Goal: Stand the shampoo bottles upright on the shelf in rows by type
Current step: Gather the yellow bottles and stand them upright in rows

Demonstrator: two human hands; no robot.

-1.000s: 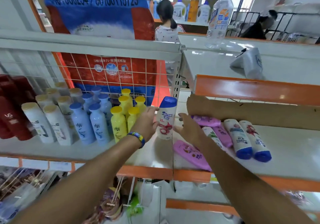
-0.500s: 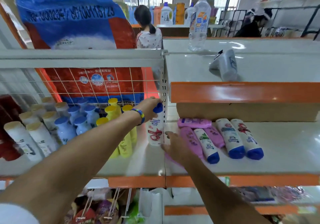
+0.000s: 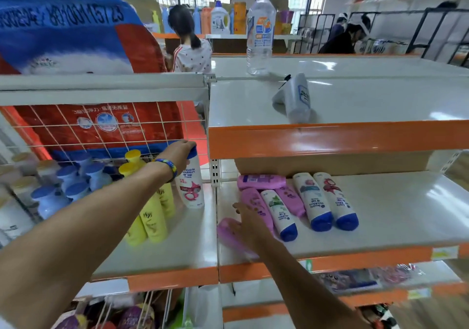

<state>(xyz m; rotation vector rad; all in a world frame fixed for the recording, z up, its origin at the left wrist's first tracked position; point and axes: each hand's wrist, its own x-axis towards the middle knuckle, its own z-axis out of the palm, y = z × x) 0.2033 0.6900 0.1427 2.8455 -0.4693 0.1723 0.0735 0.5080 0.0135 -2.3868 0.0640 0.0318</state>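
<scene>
white shelf: left hand fingers grip upright white bottle beside yellow bottles; right hand spread on pink bottle

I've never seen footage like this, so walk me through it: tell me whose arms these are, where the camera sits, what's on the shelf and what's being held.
There is no machine here. The arms belong to a person wearing a wide-angle camera on the head, looking down at a shop shelf.

The left hand, with a wristband, grips the blue cap of a white shampoo bottle, which stands upright beside the yellow bottles. Further left stand pale blue bottles.

The right hand rests on pink bottles lying flat; whether it grips one is unclear. Beside them lie three white bottles with blue caps, not yet stood up.
</scene>
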